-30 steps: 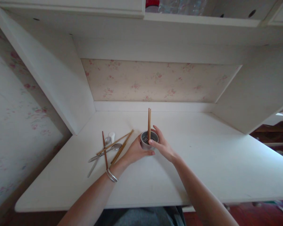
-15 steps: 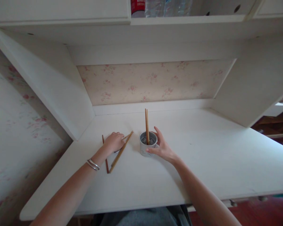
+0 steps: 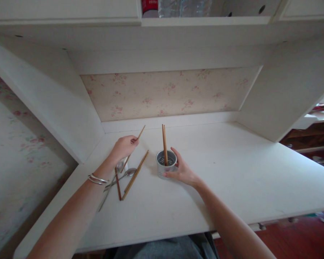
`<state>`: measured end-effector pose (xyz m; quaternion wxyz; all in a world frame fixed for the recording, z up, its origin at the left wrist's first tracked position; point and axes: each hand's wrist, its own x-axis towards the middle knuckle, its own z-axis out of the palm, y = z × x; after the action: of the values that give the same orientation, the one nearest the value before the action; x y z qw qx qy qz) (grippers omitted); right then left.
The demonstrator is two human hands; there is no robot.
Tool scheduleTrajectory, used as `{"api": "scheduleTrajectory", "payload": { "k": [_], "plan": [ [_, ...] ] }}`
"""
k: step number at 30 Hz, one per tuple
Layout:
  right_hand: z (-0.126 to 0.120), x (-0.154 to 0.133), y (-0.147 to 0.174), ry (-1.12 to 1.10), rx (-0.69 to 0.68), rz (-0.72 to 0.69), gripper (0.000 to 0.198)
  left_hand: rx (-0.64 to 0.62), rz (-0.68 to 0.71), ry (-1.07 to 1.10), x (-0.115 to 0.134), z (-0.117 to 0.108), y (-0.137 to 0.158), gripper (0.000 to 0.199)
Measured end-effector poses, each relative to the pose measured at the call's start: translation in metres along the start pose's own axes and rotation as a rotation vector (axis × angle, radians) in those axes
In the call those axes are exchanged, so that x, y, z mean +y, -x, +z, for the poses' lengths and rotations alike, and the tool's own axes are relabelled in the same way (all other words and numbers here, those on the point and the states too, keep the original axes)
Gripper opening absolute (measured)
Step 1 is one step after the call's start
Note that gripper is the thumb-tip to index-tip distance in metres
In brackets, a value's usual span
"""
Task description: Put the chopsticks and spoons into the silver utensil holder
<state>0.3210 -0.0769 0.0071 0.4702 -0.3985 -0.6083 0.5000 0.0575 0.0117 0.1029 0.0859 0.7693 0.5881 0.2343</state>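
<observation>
Spoons: crossed on the tabletop;
Left hand: pinched around one slanting chopstick;
Loose chopsticks: beside the spoons;
Cup: upright, two chopsticks standing inside;
Right hand: half-curled, holding the cup's right side.

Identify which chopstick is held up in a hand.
The slanting light-brown chopstick in the left hand; the others lie on the white table or stand in the cup.
</observation>
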Motion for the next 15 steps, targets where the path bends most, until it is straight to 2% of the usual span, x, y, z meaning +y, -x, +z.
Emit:
{"api": "scheduleTrajectory", "payload": {
  "k": [3, 7, 10, 15],
  "plan": [
    [0.001, 0.001, 0.0, 0.013, -0.011, -0.001, 0.11, 0.166, 0.042, 0.22, 0.027, -0.031, -0.006, 0.035],
    [0.002, 0.002, 0.0, 0.042, -0.012, -0.03, 0.109, 0.245, 0.132, 0.567, 0.065, -0.05, -0.005, 0.037],
    [0.003, 0.002, 0.0, 0.023, -0.023, -0.036, 0.11, 0.255, 0.172, 0.751, 0.085, -0.043, -0.004, 0.034],
    [0.002, 0.003, 0.0, 0.058, -0.034, -0.068, 0.108, 0.224, 0.141, 0.872, 0.097, -0.013, -0.007, 0.033]
  ]
}}
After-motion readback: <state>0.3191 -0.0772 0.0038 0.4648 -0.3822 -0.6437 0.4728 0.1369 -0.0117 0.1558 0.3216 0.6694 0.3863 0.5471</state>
